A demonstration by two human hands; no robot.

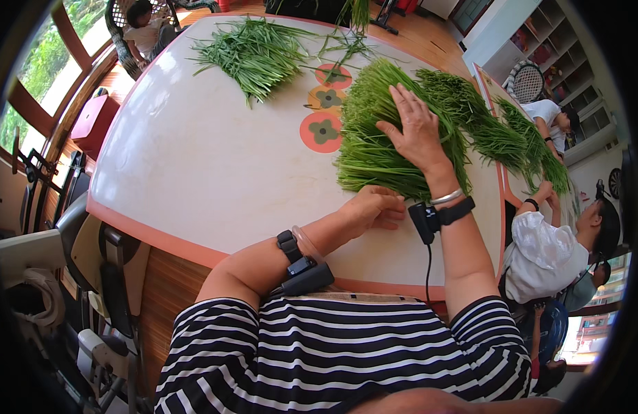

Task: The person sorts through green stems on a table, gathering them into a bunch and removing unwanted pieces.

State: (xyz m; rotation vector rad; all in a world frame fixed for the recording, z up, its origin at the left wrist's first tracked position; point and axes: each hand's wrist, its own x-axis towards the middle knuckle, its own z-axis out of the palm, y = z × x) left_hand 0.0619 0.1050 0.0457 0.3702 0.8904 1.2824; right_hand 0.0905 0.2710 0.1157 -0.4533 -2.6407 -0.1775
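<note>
A thick pile of long green stalks with fine tips [373, 119] lies on the right half of the white table. On top of it rests my right hand [413, 121], palm down, with the fingers extended and the thumb apart. My left hand [378, 208] is at the near edge of the pile, beside the stalk ends, its fingers curled; whether it pinches a stalk cannot be told. Farther off on the table lies a looser heap of green stalks [259, 54], and a few strands are scattered between the two piles.
The white table [205, 145] has an orange-red border and printed flower circles [321, 132]. More green bunches [471, 108] lie at the right, reaching a neighbouring table where people [549, 248] sit. A person sits in a wicker chair at the far left. A black cable hangs from my right wrist.
</note>
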